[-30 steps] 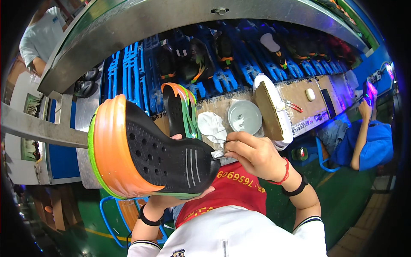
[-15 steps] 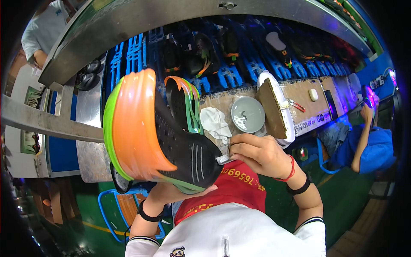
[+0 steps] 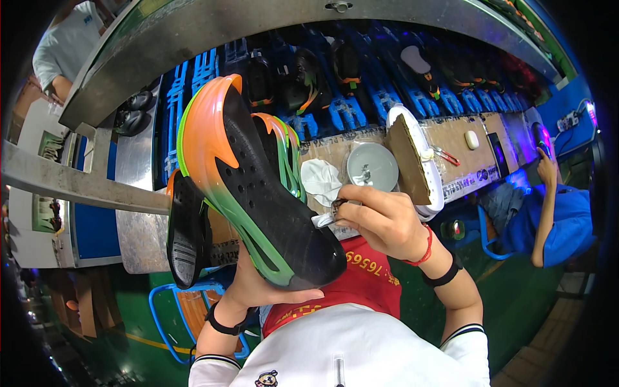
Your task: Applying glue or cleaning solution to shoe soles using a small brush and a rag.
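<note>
Workbench (image 3: pixel 464 164), left hand (image 3: pixel 258 290) holding shoe (image 3: pixel 258 193)

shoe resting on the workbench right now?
No, the left hand holds the shoe up off the workbench from below, sole toward the camera.
</note>
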The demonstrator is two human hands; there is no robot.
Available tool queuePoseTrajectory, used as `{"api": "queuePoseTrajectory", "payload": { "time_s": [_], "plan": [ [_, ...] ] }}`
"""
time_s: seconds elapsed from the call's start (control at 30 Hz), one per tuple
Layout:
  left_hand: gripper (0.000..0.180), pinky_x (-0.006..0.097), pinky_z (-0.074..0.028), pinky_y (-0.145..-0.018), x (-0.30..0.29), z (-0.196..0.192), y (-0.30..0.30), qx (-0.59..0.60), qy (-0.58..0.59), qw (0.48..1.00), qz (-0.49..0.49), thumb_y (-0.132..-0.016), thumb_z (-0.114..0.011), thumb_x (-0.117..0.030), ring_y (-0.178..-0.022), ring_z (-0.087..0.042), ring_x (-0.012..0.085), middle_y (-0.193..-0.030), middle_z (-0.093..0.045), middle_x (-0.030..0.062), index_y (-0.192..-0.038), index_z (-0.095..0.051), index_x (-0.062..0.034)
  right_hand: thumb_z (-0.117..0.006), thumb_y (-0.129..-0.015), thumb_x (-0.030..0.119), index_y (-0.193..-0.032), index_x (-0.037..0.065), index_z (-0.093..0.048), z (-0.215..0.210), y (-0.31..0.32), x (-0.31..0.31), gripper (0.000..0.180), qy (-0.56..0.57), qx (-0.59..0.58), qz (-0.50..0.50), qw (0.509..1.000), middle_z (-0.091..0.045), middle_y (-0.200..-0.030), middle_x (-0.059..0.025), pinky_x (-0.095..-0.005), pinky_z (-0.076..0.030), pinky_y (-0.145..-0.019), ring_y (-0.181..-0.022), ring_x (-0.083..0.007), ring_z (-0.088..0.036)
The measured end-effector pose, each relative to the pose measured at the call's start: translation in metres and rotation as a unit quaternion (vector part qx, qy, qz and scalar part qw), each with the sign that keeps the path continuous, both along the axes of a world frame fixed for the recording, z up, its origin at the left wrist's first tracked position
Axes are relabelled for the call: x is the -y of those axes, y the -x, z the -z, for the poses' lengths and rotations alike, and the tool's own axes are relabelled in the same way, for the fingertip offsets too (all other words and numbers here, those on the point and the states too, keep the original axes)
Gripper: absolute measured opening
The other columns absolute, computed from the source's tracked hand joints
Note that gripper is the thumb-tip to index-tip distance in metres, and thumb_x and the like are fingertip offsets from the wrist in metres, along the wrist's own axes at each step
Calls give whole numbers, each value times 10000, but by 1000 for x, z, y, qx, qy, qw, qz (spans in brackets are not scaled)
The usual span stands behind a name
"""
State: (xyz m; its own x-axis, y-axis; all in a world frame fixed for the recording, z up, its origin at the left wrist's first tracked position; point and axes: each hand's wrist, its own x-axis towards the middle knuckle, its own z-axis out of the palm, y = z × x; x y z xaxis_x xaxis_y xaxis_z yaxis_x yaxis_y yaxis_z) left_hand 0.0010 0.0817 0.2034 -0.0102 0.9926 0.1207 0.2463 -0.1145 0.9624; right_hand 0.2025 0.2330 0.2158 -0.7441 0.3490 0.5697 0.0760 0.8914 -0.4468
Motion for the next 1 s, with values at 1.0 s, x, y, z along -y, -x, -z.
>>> {"api": "queuePoseTrajectory", "payload": {
  "time_s": [1.0],
  "plan": [
    [1049, 355, -430, -976, 7, 3, 1, -65, -22, 997, -21, -543, -941, -278, -1111, -557, 240, -1217, -523, 130, -1311, -295, 28, -725, -743, 100, -937, 45, -623, -4, -21, 3, 226, 95, 72, -110, 987, -629, -1001, -63, -305, -523, -531, -701, -221, -656]
  ]
}}
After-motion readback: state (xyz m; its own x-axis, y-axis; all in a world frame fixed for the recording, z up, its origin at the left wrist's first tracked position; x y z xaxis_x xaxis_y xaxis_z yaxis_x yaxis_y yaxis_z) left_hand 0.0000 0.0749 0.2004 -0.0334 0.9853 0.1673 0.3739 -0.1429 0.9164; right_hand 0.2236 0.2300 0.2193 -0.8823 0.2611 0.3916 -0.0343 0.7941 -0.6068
